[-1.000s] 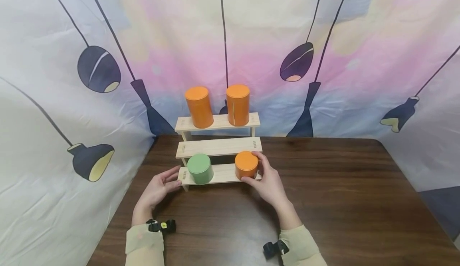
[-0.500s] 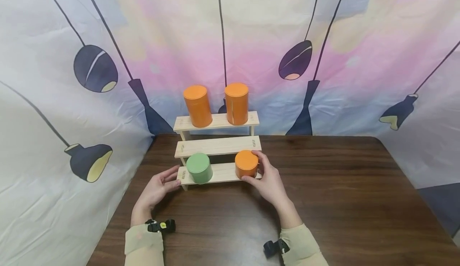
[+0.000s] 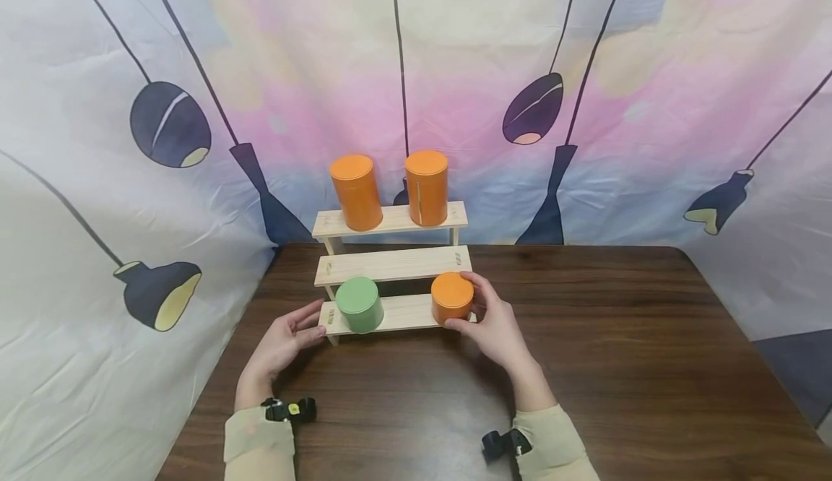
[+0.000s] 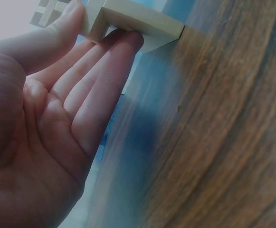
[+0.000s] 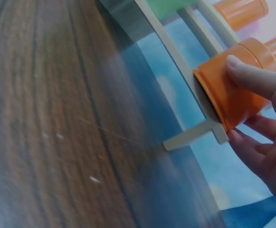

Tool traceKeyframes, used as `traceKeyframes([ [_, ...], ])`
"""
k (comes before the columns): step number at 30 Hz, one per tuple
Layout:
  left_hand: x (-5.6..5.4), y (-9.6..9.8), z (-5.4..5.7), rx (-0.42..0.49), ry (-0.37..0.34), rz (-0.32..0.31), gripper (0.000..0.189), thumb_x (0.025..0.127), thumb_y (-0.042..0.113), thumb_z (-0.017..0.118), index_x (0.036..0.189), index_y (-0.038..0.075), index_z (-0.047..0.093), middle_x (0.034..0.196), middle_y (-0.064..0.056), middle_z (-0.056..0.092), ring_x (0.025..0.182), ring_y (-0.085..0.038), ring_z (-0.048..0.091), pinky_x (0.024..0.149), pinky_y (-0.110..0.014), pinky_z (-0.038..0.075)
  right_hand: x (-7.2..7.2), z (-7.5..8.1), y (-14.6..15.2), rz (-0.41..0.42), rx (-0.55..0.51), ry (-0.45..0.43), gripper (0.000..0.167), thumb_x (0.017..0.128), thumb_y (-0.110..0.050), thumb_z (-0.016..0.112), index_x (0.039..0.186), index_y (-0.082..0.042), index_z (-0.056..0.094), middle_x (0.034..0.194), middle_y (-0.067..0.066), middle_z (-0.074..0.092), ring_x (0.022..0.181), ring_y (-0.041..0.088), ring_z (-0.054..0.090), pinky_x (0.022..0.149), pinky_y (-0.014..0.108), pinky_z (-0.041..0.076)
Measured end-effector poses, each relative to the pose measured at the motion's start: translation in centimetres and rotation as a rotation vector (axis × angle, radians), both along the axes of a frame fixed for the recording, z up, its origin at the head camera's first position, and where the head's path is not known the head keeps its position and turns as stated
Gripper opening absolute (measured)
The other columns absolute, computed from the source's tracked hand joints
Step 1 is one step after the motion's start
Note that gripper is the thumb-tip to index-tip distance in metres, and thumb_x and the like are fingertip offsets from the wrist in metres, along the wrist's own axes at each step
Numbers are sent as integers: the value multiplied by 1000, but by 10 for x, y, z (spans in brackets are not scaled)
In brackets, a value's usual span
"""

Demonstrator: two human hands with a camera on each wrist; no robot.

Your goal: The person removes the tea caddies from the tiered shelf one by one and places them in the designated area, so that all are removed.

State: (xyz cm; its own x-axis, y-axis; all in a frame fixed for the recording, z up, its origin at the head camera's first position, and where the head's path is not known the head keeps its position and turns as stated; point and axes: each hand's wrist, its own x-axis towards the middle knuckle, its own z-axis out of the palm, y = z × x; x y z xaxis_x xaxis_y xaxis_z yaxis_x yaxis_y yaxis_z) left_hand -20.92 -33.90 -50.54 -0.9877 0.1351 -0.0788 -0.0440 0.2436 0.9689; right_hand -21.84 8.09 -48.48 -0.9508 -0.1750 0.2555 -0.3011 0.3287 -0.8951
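Note:
A three-step wooden display shelf (image 3: 390,264) stands on the table. My left hand (image 3: 279,347) holds the left end of its lowest step, thumb at the front corner and fingers extended behind; the left wrist view shows the fingertips (image 4: 134,42) against the wood. A short green tin (image 3: 360,305) sits near that end. At the right end of the same step, my right hand (image 3: 492,326) grips a short orange tin (image 3: 451,297) between thumb and fingers. In the right wrist view the orange tin (image 5: 237,85) overhangs the step's front edge slightly.
Two tall orange tins, one at left (image 3: 356,193) and one at right (image 3: 427,188), stand on the top step. The middle step (image 3: 393,264) lies between. Behind the dark wood table (image 3: 617,358) hangs a cloth backdrop (image 3: 455,48) printed with lamps.
My right hand has shifted the short orange tin a little to the right along the lowest step. My left hand stays at the shelf's left end.

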Motion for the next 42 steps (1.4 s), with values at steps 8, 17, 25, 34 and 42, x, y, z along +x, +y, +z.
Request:
traceKeyframes([
  [8,1,0,-2,33,1,-10,70,102,0,70,163,-7,35,156,-36,46,112,-3,69,97,-27,60,-6,1,30,58,4,-7,91,80,-16,98,156,-29,50,141,3,69,122,27,69,103,54,59],
  [17,0,-2,-2,45,6,-12,70,102,-1,70,163,-6,35,156,-35,45,112,-4,70,97,-28,60,-9,-2,75,-2,-67,-42,94,81,-16,97,159,-26,46,144,10,66,132,31,64,109,52,54],
  [25,1,0,-1,38,5,-7,70,102,-2,69,163,-5,36,156,-35,46,112,-4,69,98,-28,60,-13,-13,88,-155,-52,-84,96,86,-15,93,164,-16,37,154,19,58,141,36,56,115,50,48],
  [34,2,-1,2,29,6,-6,71,102,-1,70,163,-6,35,157,-36,45,113,-3,69,98,-29,60,-19,-24,84,-282,-52,-200,99,89,-11,90,166,-7,28,154,27,55,138,42,58,115,53,48],
  [42,2,0,1,30,-2,-6,70,102,0,70,163,-5,36,156,-35,46,112,-4,69,98,-29,60,-25,-31,80,-291,-36,-184,95,89,-8,89,166,-8,32,157,27,51,140,44,55,115,54,48],
])
